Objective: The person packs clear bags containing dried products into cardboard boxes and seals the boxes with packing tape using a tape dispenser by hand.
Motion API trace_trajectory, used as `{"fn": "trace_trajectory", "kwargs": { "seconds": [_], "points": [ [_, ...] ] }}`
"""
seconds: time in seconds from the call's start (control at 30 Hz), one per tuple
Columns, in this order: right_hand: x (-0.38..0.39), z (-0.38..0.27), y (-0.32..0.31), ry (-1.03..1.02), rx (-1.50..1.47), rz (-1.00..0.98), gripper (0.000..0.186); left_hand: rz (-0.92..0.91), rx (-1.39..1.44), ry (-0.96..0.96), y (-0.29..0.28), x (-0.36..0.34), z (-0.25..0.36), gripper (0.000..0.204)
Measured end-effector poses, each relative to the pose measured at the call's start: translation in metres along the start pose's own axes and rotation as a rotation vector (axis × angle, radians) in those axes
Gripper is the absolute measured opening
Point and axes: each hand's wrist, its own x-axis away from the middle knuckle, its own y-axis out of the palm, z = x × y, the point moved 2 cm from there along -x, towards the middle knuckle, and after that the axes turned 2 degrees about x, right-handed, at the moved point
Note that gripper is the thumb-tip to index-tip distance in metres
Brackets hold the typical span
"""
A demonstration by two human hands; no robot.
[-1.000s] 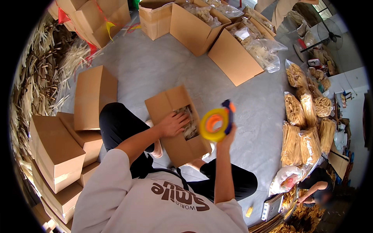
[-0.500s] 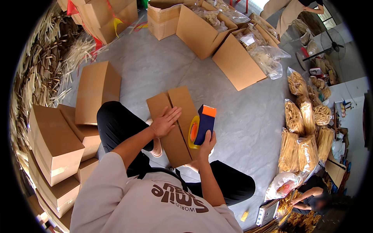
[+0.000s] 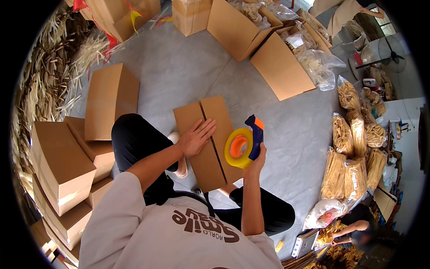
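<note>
A brown cardboard box with its top flaps folded down stands between my legs, a dark seam running along the middle. Flat across the flaps near that seam lies my left hand, fingers stretched out. My right hand grips a tape dispenser, dark blue with an orange end. Its yellow tape roll with an orange hub faces up, over the right side of the box. Some of the right fingers are hidden behind the dispenser.
Closed boxes are stacked at my left, beside another standing box. Open boxes with bagged goods stand ahead right. Clear bags of yellowish sticks lie on the right, near a co-worker. Pale strips pile up far left.
My right hand has moved right and turned the tape dispenser, so its yellow roll now shows broadly. The left hand stays on the flaps, and the box has shifted slightly in view.
</note>
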Motion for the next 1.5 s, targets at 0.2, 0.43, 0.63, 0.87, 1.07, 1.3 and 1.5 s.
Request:
{"fn": "trace_trajectory", "kwargs": {
  "seconds": [0.2,0.43,0.63,0.87,1.07,1.3,1.5],
  "points": [
    [0.004,0.0,0.01,0.061,-0.013,0.038,0.037,0.04,-0.02,-0.03,0.011,-0.005,0.0,0.05],
    [0.005,0.011,0.008,-0.016,0.01,0.001,0.038,0.048,-0.049,-0.039,0.019,-0.009,0.002,0.046],
    [0.006,0.004,0.015,-0.045,0.183,-0.049,0.031,0.162,0.093,0.004,0.022,-0.008,-0.002,0.04],
    [0.034,0.03,0.021,-0.525,0.688,-0.045,0.032,0.19,0.143,0.0,0.019,-0.005,-0.002,0.037],
    [0.036,0.037,0.011,-0.633,0.737,-0.307,0.053,0.189,0.495,-0.092,0.023,-0.017,-0.026,0.043],
    [0.035,0.05,0.001,-0.61,0.673,-0.274,0.039,-0.231,0.512,-0.7,-0.015,-0.061,-0.099,0.05],
    [0.047,0.035,0.026,-0.476,0.568,-0.315,0.033,-0.033,0.67,-0.649,0.011,-0.032,-0.099,0.048]
  ]
}}
